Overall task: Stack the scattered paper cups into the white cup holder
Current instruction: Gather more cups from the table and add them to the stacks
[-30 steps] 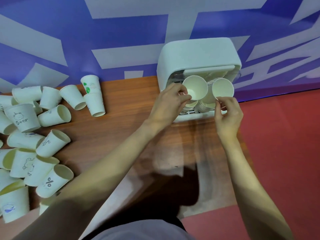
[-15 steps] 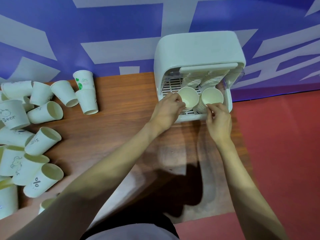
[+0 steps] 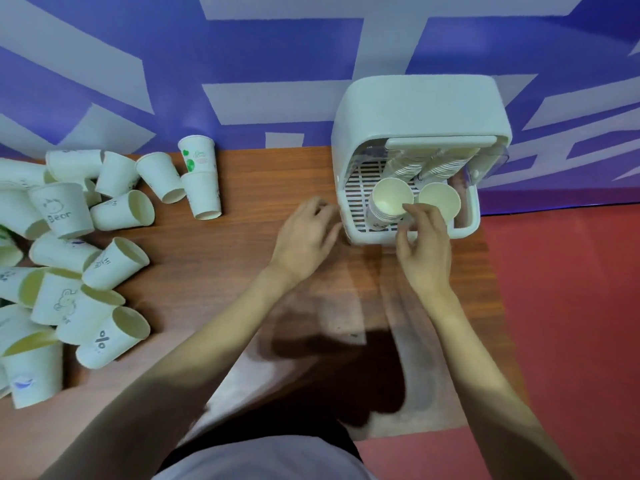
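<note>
The white cup holder (image 3: 419, 109) stands at the table's back right, its front open. Two cup stacks sit inside it on the slatted floor: the left stack (image 3: 389, 202) and the right stack (image 3: 441, 199), mouths toward me. More nested cups lie behind them under the lid. My right hand (image 3: 424, 244) is at the holder's front lip, its fingertips between the two stacks, touching their rims. My left hand (image 3: 304, 233) hovers just left of the holder, fingers loosely spread, holding nothing. Several loose paper cups (image 3: 114, 261) lie scattered at the left.
The wooden table (image 3: 263, 188) runs along a blue and white patterned wall (image 3: 242, 64). Red floor (image 3: 571, 323) lies to the right of the table. A green-printed cup (image 3: 197, 155) stands at the back beside other tipped cups.
My left hand has let go of the left stack and drawn back to the left, out of the holder. Both stacks now rest lower inside. My right hand stays at their rims.
</note>
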A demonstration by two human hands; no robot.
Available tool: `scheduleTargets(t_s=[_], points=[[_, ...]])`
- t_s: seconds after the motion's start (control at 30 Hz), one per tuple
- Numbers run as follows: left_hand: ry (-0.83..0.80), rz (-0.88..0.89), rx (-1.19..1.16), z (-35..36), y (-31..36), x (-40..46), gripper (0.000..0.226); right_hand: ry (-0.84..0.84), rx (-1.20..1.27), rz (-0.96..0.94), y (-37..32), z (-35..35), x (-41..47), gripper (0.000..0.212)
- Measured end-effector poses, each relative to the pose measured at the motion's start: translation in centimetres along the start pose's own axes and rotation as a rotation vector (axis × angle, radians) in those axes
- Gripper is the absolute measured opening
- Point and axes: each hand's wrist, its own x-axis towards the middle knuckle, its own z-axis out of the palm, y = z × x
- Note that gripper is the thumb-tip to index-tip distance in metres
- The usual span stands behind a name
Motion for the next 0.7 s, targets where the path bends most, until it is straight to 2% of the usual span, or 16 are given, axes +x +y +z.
scheduleTargets(t_s=[0.17, 0.27, 0.43, 0.7], points=[[0.007, -0.198, 0.067, -3.6, -6.1, -4.4, 0.03, -0.275, 0.027, -0.131, -5.6, 4.4, -1.2, 0.038], [0.044, -0.388, 0.082, -5.8, -9.0, -5.5, 0.035, -0.395, -0.014, -0.18, -8.6, 7.0, -1.4, 0.044], [0.149, -0.726, -0.02, -7.2, -13.9, -5.4, 0.043, -0.557, -0.074, -0.252, -13.3, 10.9, 0.4, 0.054], [0.191, -1.027, -0.101, -5.9, -18.5, -3.2, 0.076, -0.62, -0.185, -0.402, -17.3, 16.4, 6.8, 0.056]])
